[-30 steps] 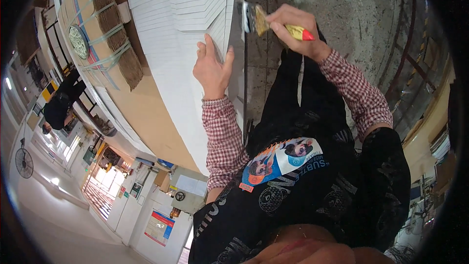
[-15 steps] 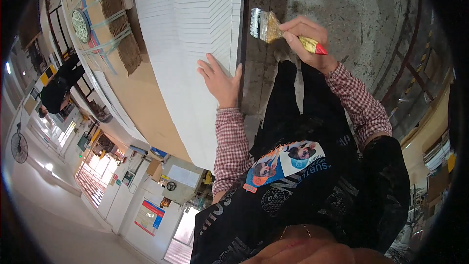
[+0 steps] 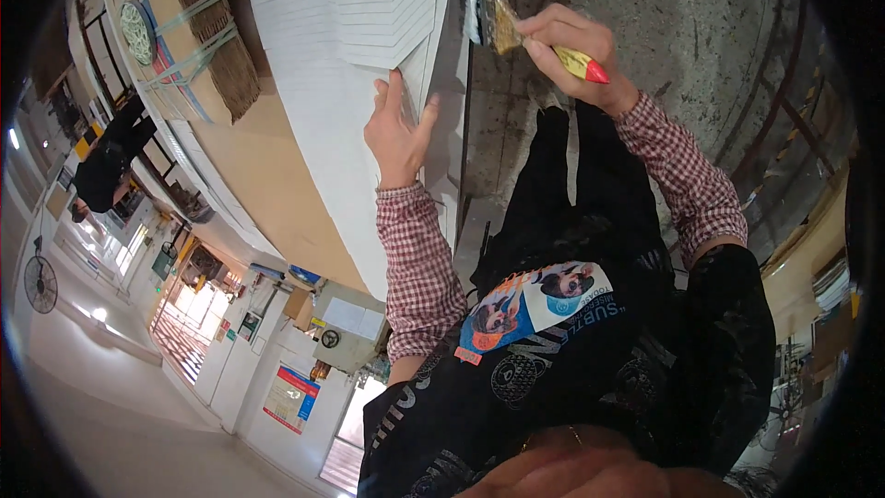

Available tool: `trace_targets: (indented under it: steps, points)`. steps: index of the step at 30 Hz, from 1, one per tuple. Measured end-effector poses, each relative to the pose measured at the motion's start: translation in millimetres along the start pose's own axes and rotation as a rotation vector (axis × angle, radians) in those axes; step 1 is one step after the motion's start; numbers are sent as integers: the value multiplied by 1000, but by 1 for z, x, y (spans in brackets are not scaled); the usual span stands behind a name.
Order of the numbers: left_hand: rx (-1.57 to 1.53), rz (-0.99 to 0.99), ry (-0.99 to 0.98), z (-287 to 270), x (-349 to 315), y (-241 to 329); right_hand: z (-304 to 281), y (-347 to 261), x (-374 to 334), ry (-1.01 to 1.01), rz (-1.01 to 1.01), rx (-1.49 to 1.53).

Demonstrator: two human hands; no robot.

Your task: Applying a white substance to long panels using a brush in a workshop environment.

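The brush is in the right hand, its neck pinched between thumb and fingers, which are curled around the start of the handle. From there the bristles, white at their ends, point left toward the long edge of the table, just beside it in this view, while the yellow handle runs back under the palm and its red tip shows below the hand. The right forearm, in a red-and-white checked sleeve, comes up from the lower right with the elbow bent, and the hand is raised with its back turned upward. The left hand grips nothing that can be seen: its fingers are extended and a little parted, pointing away from the body, with the thumb spread to the right. It lies on white paper, the longest fingertip at the near edge of a stack of overlapping sheets; whether it presses on that edge cannot be told. The left forearm, in a matching sleeve, reaches nearly straight up from below. Left of the paper, a tied brown bundle rests on tan board.
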State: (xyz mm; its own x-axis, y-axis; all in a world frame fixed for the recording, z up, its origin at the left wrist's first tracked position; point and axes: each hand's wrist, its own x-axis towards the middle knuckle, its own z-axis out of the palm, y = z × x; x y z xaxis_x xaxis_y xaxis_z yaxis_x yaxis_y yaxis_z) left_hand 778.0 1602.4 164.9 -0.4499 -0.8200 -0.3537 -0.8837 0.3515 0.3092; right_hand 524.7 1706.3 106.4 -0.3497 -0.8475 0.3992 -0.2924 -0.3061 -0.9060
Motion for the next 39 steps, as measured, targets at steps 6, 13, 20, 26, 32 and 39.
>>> trace_targets:
  steps: [6,13,20,26,32,39]
  points:
    - [67,28,21,3,1,-2,-3,-2,14,61,-43,-67]
    - [190,46,103,18,4,0,18,-26,-26,-74,111,62]
    - [228,94,409,68,-11,-11,9,-40,-32,54,104,28]
    - [365,-137,243,80,-61,-41,24,-29,-47,36,113,-44]
    - [139,-60,-10,28,-65,-47,30,-29,-43,58,-14,-35]
    - [-20,23,-50,11,-56,-49,51,-16,-59,79,24,7]
